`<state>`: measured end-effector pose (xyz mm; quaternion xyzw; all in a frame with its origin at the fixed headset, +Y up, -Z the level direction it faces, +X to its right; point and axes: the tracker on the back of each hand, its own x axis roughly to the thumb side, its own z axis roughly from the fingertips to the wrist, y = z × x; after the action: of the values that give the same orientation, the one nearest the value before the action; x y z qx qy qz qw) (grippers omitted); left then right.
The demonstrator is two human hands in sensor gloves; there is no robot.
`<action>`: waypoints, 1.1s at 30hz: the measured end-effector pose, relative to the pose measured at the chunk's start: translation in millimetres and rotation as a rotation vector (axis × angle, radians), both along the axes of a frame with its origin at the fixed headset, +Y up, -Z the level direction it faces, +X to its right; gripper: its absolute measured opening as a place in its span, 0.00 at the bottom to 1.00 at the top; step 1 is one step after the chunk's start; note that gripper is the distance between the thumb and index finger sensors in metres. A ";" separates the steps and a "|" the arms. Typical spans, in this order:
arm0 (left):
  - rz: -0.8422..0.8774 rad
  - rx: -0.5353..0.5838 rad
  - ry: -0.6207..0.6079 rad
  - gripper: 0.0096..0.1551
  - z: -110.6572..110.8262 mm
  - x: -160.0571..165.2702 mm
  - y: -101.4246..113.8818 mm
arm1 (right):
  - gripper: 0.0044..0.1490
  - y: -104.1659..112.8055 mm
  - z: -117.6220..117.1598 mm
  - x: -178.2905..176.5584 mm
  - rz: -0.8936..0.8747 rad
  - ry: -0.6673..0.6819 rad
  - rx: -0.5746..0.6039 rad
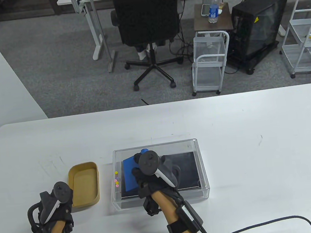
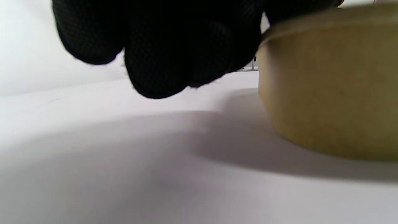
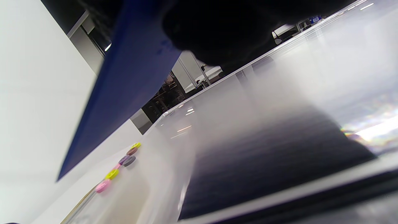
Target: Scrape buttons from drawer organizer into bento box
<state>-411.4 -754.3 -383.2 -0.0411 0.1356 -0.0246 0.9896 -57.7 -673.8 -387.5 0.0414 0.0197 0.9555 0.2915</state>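
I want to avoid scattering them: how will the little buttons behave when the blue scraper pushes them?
The buttons are small flat discs, so probably light and quick to slide on the clear organizer floor. Lying flat, they seem unlikely to roll. Some may slip past the blue scraper edge.

Yellow, pink and brown buttons (image 1: 116,178), blue scraper (image 1: 130,176), tan bento box (image 1: 84,187), black gloves.

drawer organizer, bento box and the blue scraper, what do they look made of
Clear rectangular drawer organizer: glossy transparent plastic, probably acrylic; see-through walls with reflections. Tan rounded bento box: matte, slightly speckled, maybe fibre-blend plastic. Flat blue scraper: smooth opaque plastic, apparently.
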 end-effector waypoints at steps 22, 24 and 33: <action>0.117 0.170 -0.145 0.21 14.1 22.5 33.4 | 0.34 -3.5 0.0 0.1 0.037 0.001 -0.004; 0.115 0.180 -0.159 0.21 17.4 25.3 36.3 | 0.35 -4.5 0.0 -1.7 0.045 0.009 -0.010; 0.111 0.173 -0.181 0.21 21.7 32.1 36.4 | 0.37 -6.5 1.1 -5.1 0.031 0.027 -0.043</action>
<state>-379.3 -717.9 -361.6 0.0393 0.0448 0.0382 0.9975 -62.9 -680.3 -386.5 0.0476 0.0448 0.9586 0.2771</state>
